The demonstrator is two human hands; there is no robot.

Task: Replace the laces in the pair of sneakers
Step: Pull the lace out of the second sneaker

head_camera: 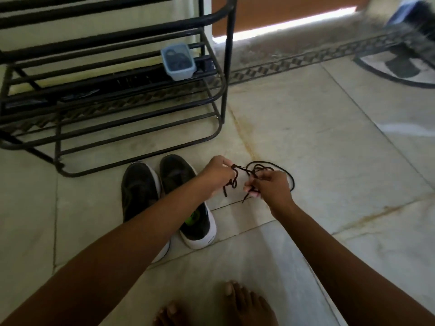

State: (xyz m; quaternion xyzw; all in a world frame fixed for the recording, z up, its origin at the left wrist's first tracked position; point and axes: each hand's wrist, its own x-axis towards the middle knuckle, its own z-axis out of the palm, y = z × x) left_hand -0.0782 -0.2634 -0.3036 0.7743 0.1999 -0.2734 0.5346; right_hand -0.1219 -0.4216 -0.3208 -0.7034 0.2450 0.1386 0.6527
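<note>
Two black sneakers with white soles stand side by side on the floor, the left sneaker (pixel 138 191) and the right sneaker (pixel 179 175), toes pointing away from me. My left forearm crosses over both. To their right, a tangle of dark laces (pixel 259 171) hangs between my hands, one loop trailing onto the floor. My left hand (pixel 217 174) pinches one part of the tangle. My right hand (pixel 270 187) pinches another part, with a lace tip sticking out below its fingers.
A black metal shoe rack (pixel 117 95) stands behind the sneakers, holding a small blue plastic box (pixel 178 61) with dark contents. My bare feet (pixel 237 307) are at the bottom edge. A mat (pixel 397 67) lies at the far right on the pale stone floor.
</note>
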